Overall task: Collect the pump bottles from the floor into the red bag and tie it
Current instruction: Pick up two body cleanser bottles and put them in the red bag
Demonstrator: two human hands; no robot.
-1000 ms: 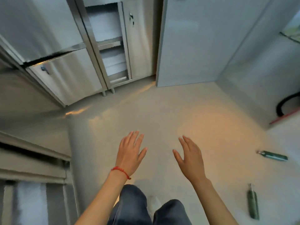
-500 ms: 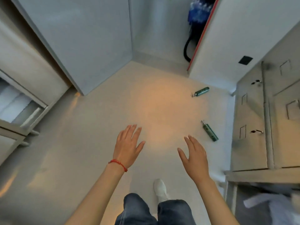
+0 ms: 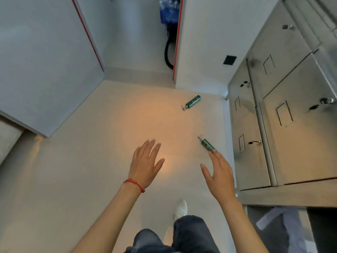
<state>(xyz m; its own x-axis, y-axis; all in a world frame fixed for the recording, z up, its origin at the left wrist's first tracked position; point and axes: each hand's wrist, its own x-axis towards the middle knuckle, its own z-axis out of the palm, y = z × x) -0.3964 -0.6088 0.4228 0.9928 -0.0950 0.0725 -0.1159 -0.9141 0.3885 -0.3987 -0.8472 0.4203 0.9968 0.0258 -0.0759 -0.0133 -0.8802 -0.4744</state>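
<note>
Two green pump bottles are lying on their sides on the pale floor (image 3: 73, 179). The nearer pump bottle (image 3: 207, 144) is resting close to the steel cabinets (image 3: 291, 115) on the right, its silver pump head pointing up-left; its lower end is being covered in the head view by the fingertips of the right hand (image 3: 219, 177). Whether contact is being made cannot be told. The farther pump bottle (image 3: 192, 102) is lying well apart from the first, nearer the white wall (image 3: 200, 42), its pump head pointing down-left.

Both hands are being held out, backs up, above the floor. The left hand (image 3: 145, 163) is being held with fingers straight and slightly spread, thumb splayed to the right; nothing is being held in it. A red cord bracelet (image 3: 134, 183) is being worn on the left wrist. The right hand is likewise being held flat, fingers straight and close together, thumb splayed to the left, nothing gripped.

Dark jeans (image 3: 187, 232) and a white shoe (image 3: 180, 207) are being seen at the bottom edge, the shoe planted on the floor between the arms.

A black hose (image 3: 167, 55) and something blue (image 3: 168, 10), blurred, are being seen in the gap between the wall panels at top. A grey panel with a red edge (image 3: 45, 61) is standing at left. A red bag is not being identified anywhere in the view.
</note>
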